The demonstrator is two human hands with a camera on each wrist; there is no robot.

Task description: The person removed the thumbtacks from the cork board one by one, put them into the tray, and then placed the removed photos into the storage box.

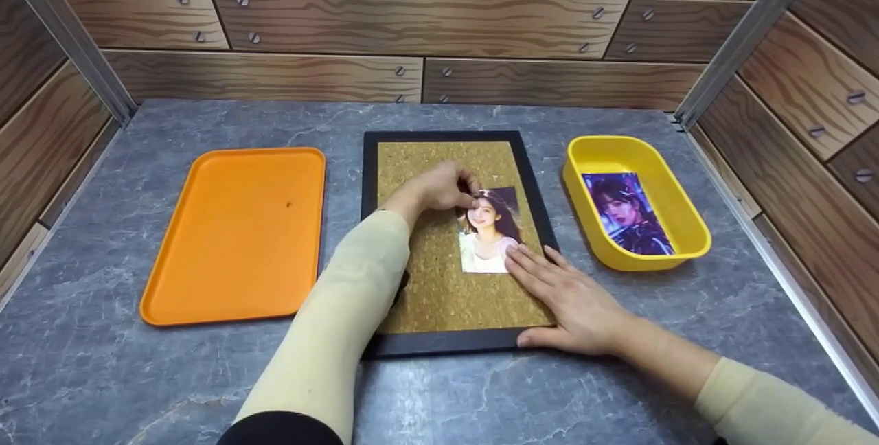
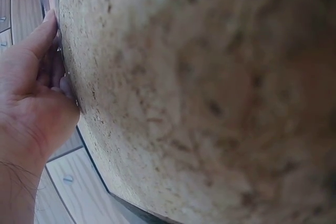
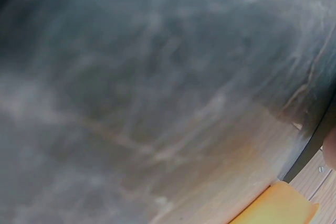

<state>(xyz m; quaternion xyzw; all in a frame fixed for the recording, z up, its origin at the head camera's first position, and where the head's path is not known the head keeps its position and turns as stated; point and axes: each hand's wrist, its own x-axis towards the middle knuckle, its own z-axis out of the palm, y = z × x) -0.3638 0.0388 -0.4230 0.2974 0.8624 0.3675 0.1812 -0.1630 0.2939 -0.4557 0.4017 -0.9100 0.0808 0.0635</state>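
Observation:
In the head view a photo [image 1: 487, 232] of a smiling person in a white top lies on a cork board [image 1: 426, 287] with a black frame [image 1: 439, 343]. My left hand [image 1: 438, 187] pinches at the photo's upper left corner, thumb over its face, fingers curled; the left wrist view shows the thumb tip [image 2: 50, 16] by the photo's edge. At the lower right corner, straight fingertips of my right hand [image 1: 580, 304] touch the photo. Its thumb rests on the frame's bottom bar. The right wrist view shows mostly grey tabletop [image 3: 157, 77].
Left of the board lies an orange tray [image 1: 240, 239] with a small dark speck [image 1: 289, 204] on it. A yellow bin [image 1: 690, 225] stands to the right, holding a purple-toned photo [image 1: 632, 218]. Wood-patterned panels [image 1: 412, 19] enclose the table's back and sides.

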